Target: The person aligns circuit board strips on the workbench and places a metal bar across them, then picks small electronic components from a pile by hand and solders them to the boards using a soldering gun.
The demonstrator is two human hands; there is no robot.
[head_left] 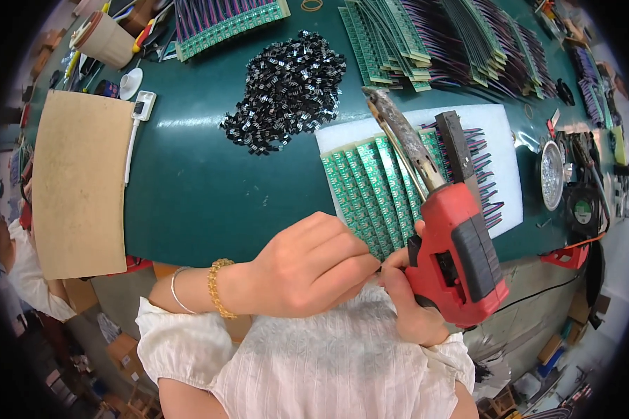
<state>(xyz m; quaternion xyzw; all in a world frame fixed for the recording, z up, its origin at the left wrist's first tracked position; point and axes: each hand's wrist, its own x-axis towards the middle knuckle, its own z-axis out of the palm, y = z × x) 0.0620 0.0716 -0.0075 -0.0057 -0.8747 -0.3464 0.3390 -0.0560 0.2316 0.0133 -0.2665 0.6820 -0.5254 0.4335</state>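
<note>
My right hand (407, 297) grips a red and black soldering gun (461, 258), whose scorched metal barrel points away over the boards. My left hand (307, 269) is closed, with its fingertips pinched against the right hand's fingers. A small black piece (378, 269) shows at those fingertips; its details are too small to make out. Just beyond both hands, rows of green circuit boards (363, 188) lie on a white foam pad (500, 140). A dark bar (456, 150) rests across the boards where thin wires run out. A pile of small black pin connectors (286, 91) sits further off.
Wired board bundles (391, 42) are stacked at the back, with another bundle (230, 24) at back left. A brown board (80, 185), a power strip (143, 105) and a cup (105, 40) occupy the left. At right stand a metal dish (551, 176) and a fan (581, 211).
</note>
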